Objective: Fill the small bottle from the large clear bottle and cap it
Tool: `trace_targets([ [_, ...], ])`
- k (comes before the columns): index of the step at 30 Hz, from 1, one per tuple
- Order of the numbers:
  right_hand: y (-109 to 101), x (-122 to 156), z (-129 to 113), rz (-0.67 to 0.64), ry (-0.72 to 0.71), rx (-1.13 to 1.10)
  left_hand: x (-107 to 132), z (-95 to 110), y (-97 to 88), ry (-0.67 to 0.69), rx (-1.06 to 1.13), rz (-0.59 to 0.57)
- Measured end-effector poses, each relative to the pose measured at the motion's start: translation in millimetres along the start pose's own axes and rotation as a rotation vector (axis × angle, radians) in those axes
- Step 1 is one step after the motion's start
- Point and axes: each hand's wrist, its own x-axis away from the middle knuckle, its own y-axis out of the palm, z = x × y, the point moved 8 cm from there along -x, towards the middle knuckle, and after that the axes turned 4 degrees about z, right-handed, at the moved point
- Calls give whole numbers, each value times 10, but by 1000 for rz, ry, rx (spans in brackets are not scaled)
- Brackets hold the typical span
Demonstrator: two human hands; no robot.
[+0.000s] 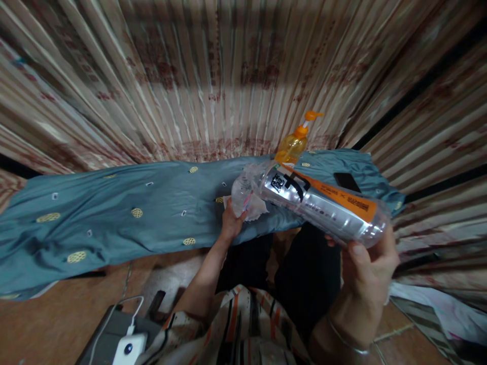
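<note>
Left grip point(231, 221): fingers curled around a clear, rounded plastic piece point(240, 195), form blurred, beside a white sheet point(258, 210). Clear plastic bottle with silver-and-orange label point(315, 200): tilted above the teal patterned cloth point(162, 192), narrower end toward the piece. Right grip point(369, 266): fingers wrapped around the bottle's base.
</note>
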Motion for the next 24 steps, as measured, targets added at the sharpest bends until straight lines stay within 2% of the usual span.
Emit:
trace_targets([
  [7,-3,-5,13,-7,24,43,3,8,7,6,7,-5],
  [24,12,-8,-4,-12,24,-24,-9,-42,17,-6,-6,-2],
])
